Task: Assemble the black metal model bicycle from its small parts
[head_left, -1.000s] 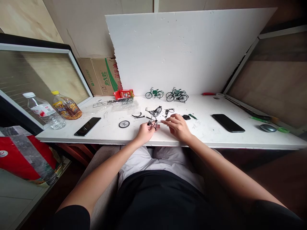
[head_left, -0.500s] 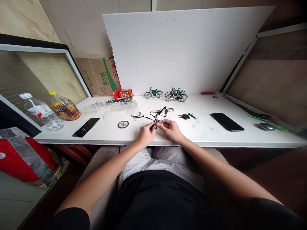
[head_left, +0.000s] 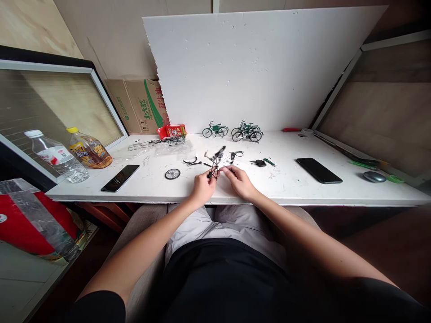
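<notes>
My left hand [head_left: 203, 188] is closed round the lower end of a dark miniature bicycle frame [head_left: 216, 159], which stands tilted up above the tabletop. To its right, my right hand [head_left: 240, 184] has its fingers pinched together close beside the frame; whatever lies between them is too small to make out. Left of my hands a loose spoked wheel [head_left: 173, 174] lies flat. Thin curved black parts [head_left: 191, 161] rest behind my left hand. Beyond my right hand are small black parts [head_left: 233, 155], a dark block-like piece [head_left: 258, 163] and a green strip [head_left: 269, 162].
Finished-looking miniature bicycles [head_left: 215, 130] stand before a white board [head_left: 269, 67]. Phones lie left [head_left: 120, 178] and right [head_left: 318, 170]. Two bottles [head_left: 89, 150] stand at the left, near a red box [head_left: 171, 131] and wire-like part frames [head_left: 155, 143]. A mouse [head_left: 374, 177] sits far right.
The miniature bicycle frame has swung more upright and slightly left in my left hand. My right hand's fingertips have drawn a little away from it.
</notes>
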Demonstrator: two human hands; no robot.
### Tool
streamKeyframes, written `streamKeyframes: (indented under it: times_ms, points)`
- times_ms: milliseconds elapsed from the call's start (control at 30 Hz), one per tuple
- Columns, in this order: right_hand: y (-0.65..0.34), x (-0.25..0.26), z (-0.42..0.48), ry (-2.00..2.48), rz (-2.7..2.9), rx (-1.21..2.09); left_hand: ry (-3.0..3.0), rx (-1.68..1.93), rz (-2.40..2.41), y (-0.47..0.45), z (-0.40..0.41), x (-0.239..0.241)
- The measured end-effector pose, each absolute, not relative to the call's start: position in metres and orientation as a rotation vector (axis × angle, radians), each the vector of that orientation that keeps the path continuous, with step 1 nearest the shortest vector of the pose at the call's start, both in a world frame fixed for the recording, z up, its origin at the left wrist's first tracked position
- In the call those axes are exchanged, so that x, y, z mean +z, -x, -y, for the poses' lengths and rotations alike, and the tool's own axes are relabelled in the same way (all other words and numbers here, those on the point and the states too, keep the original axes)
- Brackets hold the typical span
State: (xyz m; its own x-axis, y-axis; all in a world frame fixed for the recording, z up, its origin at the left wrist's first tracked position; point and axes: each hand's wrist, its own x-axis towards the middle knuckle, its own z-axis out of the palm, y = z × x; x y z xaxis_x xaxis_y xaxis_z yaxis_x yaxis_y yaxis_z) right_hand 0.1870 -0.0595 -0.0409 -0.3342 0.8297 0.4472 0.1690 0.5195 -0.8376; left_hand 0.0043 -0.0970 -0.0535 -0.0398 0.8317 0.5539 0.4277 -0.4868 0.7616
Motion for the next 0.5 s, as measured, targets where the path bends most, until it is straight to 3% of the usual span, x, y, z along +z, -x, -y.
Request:
streamKeyframes:
  times_ms: [200, 500]
  points:
    - [-0.1896, -0.0407, 0.0597, 0.908, 1.718, 0.847, -1.717, 1.589, -1.327, -0.0024, 0.0935, -0.0556]
    - [-0.1902, -0.0358, 0.0599, 0.9, 1.4, 1.109, -1.712, 1.567, -1.338, -0.0022, 0.0942, -0.0531]
